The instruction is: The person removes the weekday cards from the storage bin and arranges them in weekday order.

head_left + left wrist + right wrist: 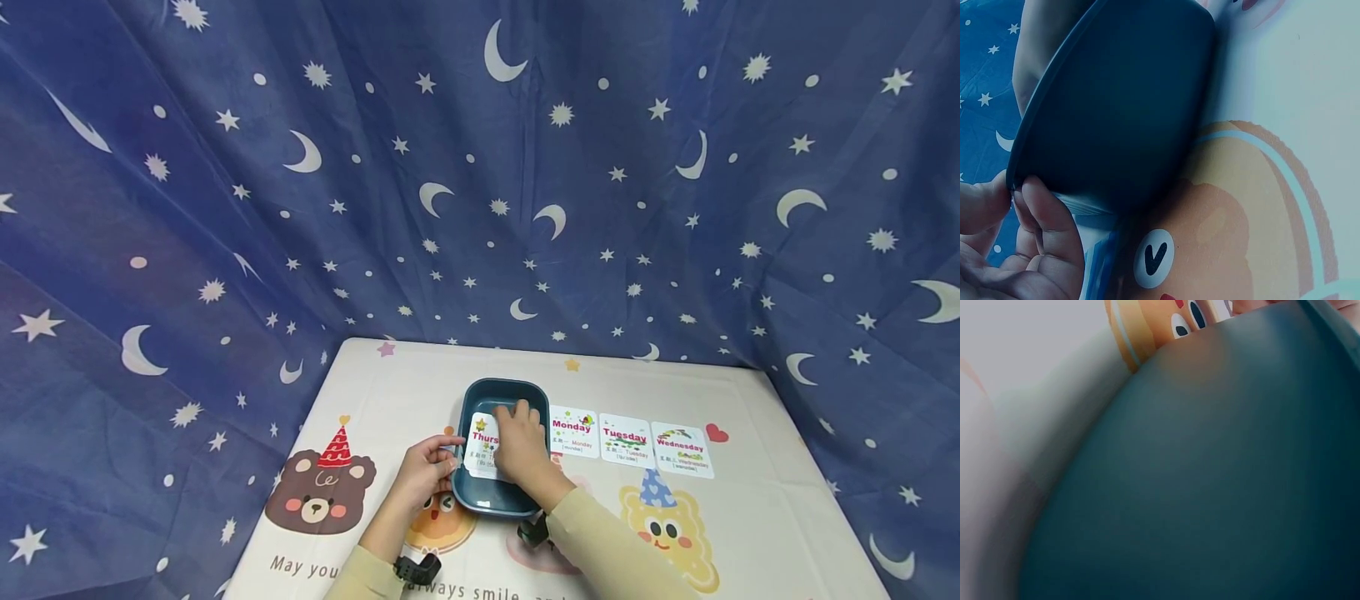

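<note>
A dark blue rectangular tray (501,504) stands on the table, with a white card (480,442) inside it whose red print begins "Thurs". My left hand (422,468) pinches the tray's left rim. The left wrist view shows its thumb and fingers (1054,215) on either side of the rim. My right hand (521,446) reaches into the tray with bent fingers and covers the right part of the card. Its fingertips are at the card's upper edge; I cannot tell whether they grip it. In the right wrist view the tray's outer wall (1197,469) hides this hand.
Right of the tray, a Monday card (573,433), a Tuesday card (625,439) and a Wednesday card (681,450) lie in a row. The white tablecloth (780,500) carries printed cartoon figures. A blue curtain (480,250) with moons and stars hangs behind the table.
</note>
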The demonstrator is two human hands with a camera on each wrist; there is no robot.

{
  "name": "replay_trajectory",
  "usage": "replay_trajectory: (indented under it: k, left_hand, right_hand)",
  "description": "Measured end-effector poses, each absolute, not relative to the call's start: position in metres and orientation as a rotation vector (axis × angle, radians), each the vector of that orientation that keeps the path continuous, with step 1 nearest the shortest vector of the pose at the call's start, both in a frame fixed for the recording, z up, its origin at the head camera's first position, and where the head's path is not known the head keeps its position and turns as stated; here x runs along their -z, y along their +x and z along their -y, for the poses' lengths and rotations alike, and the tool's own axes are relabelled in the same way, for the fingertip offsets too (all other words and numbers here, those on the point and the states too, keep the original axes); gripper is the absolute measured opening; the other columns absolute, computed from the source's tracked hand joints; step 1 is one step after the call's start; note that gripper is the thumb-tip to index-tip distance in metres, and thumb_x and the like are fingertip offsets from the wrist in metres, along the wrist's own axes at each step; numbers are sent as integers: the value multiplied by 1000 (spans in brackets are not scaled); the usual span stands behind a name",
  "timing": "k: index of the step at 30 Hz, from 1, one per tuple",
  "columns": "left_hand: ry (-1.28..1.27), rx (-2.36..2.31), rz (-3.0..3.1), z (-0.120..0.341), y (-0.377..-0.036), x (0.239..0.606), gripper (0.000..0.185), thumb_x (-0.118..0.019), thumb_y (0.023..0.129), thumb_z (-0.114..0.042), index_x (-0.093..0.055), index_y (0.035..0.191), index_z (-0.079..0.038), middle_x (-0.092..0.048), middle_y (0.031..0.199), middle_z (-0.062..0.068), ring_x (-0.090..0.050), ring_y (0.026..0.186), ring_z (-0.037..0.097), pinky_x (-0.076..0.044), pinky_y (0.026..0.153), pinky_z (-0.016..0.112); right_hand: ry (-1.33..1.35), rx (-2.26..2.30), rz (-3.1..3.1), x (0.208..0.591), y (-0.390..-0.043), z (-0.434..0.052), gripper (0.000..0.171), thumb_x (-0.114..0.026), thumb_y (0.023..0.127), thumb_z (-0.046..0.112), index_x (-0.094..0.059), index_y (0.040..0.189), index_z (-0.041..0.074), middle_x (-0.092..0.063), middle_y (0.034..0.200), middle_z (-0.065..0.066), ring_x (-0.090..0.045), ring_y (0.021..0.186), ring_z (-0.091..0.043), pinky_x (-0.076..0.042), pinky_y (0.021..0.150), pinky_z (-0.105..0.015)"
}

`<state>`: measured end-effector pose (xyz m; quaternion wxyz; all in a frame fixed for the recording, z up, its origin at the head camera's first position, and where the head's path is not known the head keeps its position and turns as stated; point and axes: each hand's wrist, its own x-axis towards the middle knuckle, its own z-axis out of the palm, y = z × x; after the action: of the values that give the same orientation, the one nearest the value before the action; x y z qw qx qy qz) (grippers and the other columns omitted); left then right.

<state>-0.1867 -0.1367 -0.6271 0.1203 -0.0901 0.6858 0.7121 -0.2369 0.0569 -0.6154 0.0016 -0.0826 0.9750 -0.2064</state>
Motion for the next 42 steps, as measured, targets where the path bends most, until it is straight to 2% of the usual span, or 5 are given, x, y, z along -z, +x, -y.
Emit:
replay_trajectory:
  k: [9, 21, 27, 35, 42]
  left_hand:
    - [-290, -2080, -1991, 137, -189, 627, 39, -68, 97, 8, -71, 134, -2, -60, 84, 0, -55, 64, 13, -56, 55, 26]
    - [-290, -2075, -1999, 136, -187, 627, 39, -67, 97, 9, -71, 134, -1, -60, 83, 0, -56, 66, 14, -55, 54, 25]
    - [-287, -2069, -2004, 137, -187, 625, 38, -67, 97, 9, -71, 134, -2, -59, 83, 0, -55, 66, 14, -55, 55, 25]
    - [-284, -2064, -1989, 139, -187, 627, 38, -66, 98, 8, -71, 135, -3, -59, 84, 0, -56, 67, 13, -56, 56, 25]
    - [-284, -2083, -1954, 137, -187, 627, 38, -66, 98, 7, -70, 135, -2, -59, 84, 0, -56, 67, 13, -55, 55, 25]
  right_hand:
    - [-241, 777, -3060, 613, -239, -58, 62, -86, 76, -3, -71, 134, 14, -56, 123, -12, -47, 105, -24, -46, 86, -37]
    - [-301, 1012, -2994, 612, -242, -64, 39, -70, 96, -1, -76, 127, 22, -65, 112, -2, -58, 102, -18, -55, 94, -38]
    - [-358, 1153, -2928, 607, -243, -68, 36, -70, 98, 2, -77, 127, 23, -71, 117, 0, -62, 95, -14, -55, 83, -31]
    - [-271, 1327, -2834, 600, -241, -72, 34, -72, 97, 2, -78, 124, 22, -73, 138, -7, -68, 121, -24, -57, 109, -51]
    - [-221, 1388, -2806, 593, -240, -78, 28, -77, 96, 7, -79, 121, 19, -76, 131, -6, -69, 109, -20, -59, 103, -47]
